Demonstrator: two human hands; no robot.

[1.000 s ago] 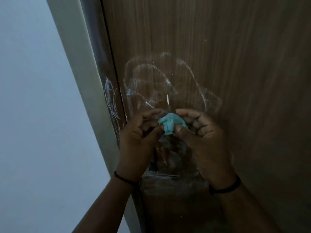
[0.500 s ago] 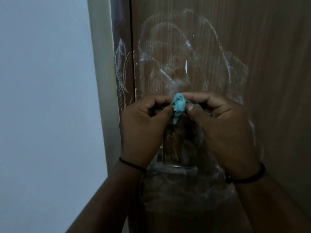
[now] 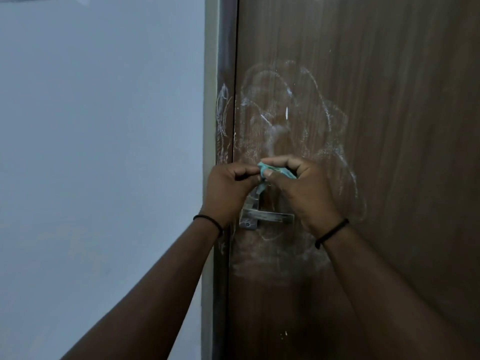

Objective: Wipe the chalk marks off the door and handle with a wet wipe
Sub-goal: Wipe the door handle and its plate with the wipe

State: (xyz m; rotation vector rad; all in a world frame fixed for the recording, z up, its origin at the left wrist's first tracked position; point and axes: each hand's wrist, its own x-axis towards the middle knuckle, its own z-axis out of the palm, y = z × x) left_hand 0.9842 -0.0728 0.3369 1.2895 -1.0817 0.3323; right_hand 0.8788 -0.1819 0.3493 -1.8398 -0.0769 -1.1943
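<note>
Dim room, brown door (image 3: 389, 126) chalk-smeared above the handle (image 3: 267, 216); both hands, left (image 3: 228, 188) and right (image 3: 304, 190), pinch the teal wipe (image 3: 265, 168) between fingertips, apparently unbunching it for a clean face.

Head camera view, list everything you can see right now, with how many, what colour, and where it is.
Door: one, dark brown wood grain, fills the right side of the view.
Chalk marks: many white scribbles and smears, on the door above and around the handle; a few more on the door frame.
Handle: one, silver metal lever, below the hands, dusted with chalk.
Door frame: one, grey-brown, left of the door.
Wall: one, pale blue-grey, left side.
Wet wipe: one, teal, bunched between both hands.
Wristbands: two, black, one on each wrist.
Left hand: pinching the wipe.
Right hand: pinching the wipe.
</note>
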